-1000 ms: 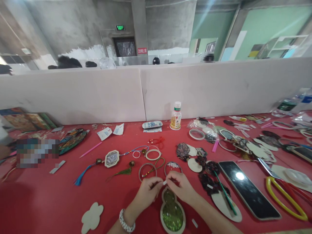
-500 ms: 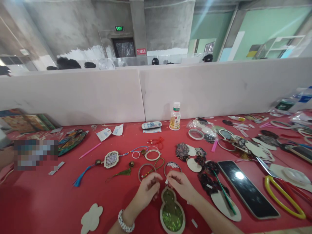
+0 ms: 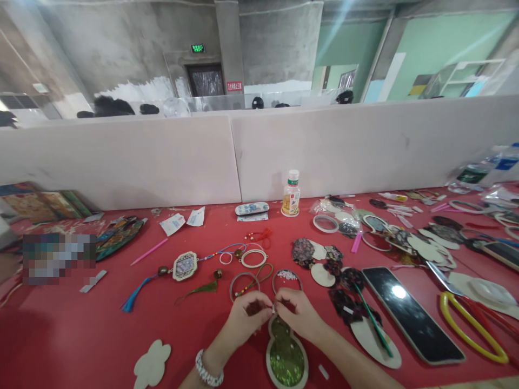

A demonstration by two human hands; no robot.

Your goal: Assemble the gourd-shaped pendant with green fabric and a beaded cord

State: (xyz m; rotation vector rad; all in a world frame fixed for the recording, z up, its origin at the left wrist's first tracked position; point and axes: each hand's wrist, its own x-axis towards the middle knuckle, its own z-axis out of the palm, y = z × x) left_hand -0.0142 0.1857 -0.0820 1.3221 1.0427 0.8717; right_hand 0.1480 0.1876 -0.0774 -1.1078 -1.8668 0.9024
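A gourd-shaped pendant (image 3: 287, 359) with a pale wooden rim and a shiny green middle lies on the table before me. My left hand (image 3: 249, 316) and my right hand (image 3: 298, 313) meet at its narrow top, fingertips pinched close together. Between them shows a tiny whitish bit, too small to name. Just beyond the fingers sits a round clear dish (image 3: 287, 275) with small white beads in it. Left of that dish lie a thin ring (image 3: 231, 286) and a brownish cord loop (image 3: 266, 273) with beads.
A phone (image 3: 413, 313) and scissors (image 3: 470, 324) lie at right, beside dark flower shapes and a pale oval (image 3: 377, 343). Left are a tasselled pendant (image 3: 185, 266), a pink pencil (image 3: 149, 251) and a cloud-shaped piece (image 3: 152, 364). A bottle (image 3: 291, 194) stands before the white partition (image 3: 316, 146).
My left hand has moved right and its fingertips now meet those of my right hand above the pendant. The whitish bit is more covered by fingers.
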